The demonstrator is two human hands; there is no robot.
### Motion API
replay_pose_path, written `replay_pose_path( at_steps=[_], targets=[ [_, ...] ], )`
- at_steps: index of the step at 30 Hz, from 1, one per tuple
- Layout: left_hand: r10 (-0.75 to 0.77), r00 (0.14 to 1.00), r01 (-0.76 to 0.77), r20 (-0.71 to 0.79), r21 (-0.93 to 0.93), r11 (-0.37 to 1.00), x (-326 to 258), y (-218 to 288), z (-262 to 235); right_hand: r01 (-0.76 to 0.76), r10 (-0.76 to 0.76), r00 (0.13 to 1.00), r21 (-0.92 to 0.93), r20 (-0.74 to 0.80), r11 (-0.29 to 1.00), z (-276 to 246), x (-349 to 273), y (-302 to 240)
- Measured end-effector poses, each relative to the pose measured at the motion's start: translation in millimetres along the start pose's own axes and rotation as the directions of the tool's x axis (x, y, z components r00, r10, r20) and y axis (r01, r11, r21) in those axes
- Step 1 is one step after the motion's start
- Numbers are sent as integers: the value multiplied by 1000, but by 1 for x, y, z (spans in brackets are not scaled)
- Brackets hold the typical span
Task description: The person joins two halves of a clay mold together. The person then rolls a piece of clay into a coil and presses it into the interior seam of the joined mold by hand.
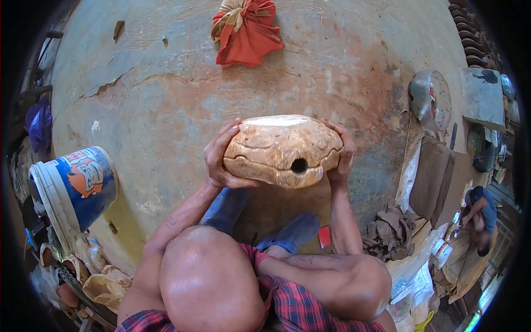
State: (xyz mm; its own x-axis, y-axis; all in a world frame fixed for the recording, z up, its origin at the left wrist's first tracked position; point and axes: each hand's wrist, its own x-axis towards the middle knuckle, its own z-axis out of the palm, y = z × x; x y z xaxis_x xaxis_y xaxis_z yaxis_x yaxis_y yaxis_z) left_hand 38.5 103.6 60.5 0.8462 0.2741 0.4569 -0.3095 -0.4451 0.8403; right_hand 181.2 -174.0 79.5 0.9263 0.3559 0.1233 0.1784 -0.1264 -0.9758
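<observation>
We hold a rounded clay lump point(282, 149) up off the floor point(166, 99), in front of our knees, one hand on each end. Our left hand point(221, 160) is clasped on the lump's left end, fingers curled over the top and thumb tucked beneath; our right hand point(340, 152) grips the right end the same way, fingers wrapped over the edge. A grasp at both ends makes sense for something this bulky: it looks heavy, and it can be turned from either side.

The lump is pale on top and tan along the sides, with cracked seams and a round dark hole point(298, 165) facing us near the lower edge. We judge it is tilted so that this side can be looked at.

We are sitting or crouching low, knees bent, with blue slippers point(290, 232) under the lump on the stained, cracked concrete floor. A small red scrap point(324, 236) lies just beside the right slipper. A red and tan cloth bundle point(246, 30) sits well apart, farther away across the floor. To our left stands a blue and white bucket point(74, 188), near bags and clutter. On our right lie brown rags point(392, 232), and beyond them another person point(481, 221) crouches at their own work.
</observation>
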Motion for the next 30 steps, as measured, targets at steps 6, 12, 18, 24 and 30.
replay_pose_path(
  at_steps=[6,12,18,24,30],
  targets=[
    [-64,997,64,38,-11,998,18,5,-12,-145,146,989,72,-8,987,0,-2,3],
    [-409,851,437,329,-14,899,66,34,16,-469,480,843,102,-244,877,-39,-42,-21],
    [-677,555,732,484,104,674,94,33,50,-638,588,727,-32,-353,769,-54,-39,-29],
    [-815,397,776,422,320,544,122,11,87,-749,723,662,-191,-199,634,-73,-11,-11],
    [-873,317,754,370,461,469,128,5,99,-839,827,537,-207,-167,503,-79,-8,15]
  ],
)
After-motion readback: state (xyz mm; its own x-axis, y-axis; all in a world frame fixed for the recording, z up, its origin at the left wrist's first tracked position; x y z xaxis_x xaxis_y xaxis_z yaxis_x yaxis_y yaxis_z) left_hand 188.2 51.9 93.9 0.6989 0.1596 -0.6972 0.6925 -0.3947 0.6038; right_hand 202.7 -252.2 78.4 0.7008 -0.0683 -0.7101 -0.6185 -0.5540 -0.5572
